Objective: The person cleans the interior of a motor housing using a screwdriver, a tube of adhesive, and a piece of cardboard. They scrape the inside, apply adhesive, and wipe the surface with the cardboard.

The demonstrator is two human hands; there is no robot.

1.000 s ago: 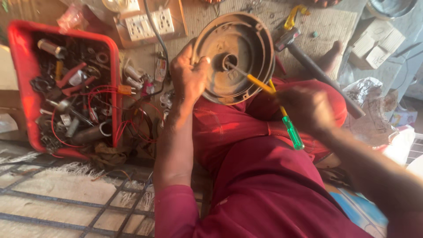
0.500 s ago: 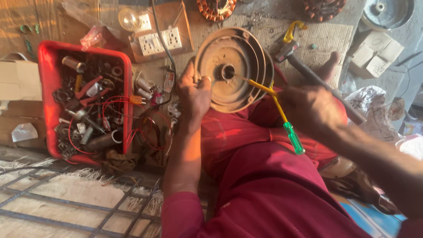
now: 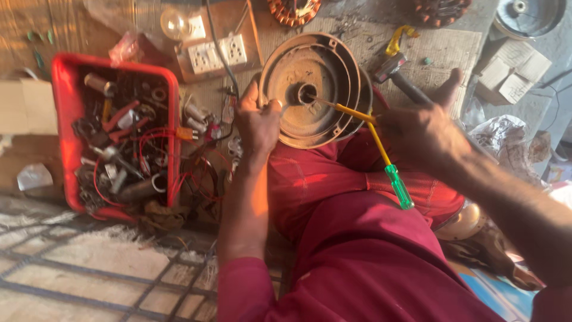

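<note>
A round brown metal fan cover (image 3: 313,89) stands tilted on my lap, its hollow side facing me. My left hand (image 3: 257,122) grips its left rim. My right hand (image 3: 426,134) holds a screwdriver (image 3: 381,149) with a yellow shaft and green handle end. The metal tip of the screwdriver points into the centre hole of the cover. My legs in red cloth lie under the cover.
A red tray (image 3: 62,89) full of tools, wires and small parts sits at the left. A wooden board with white sockets (image 3: 217,50) and a bulb lies behind. A hammer (image 3: 396,71), copper motor windings (image 3: 292,11) and cardboard boxes (image 3: 506,74) lie at the back right.
The view has shifted and the cover appears lower in frame. The screwdriver tip has come back to the centre hole of the cover. My left hand stays on the rim.
</note>
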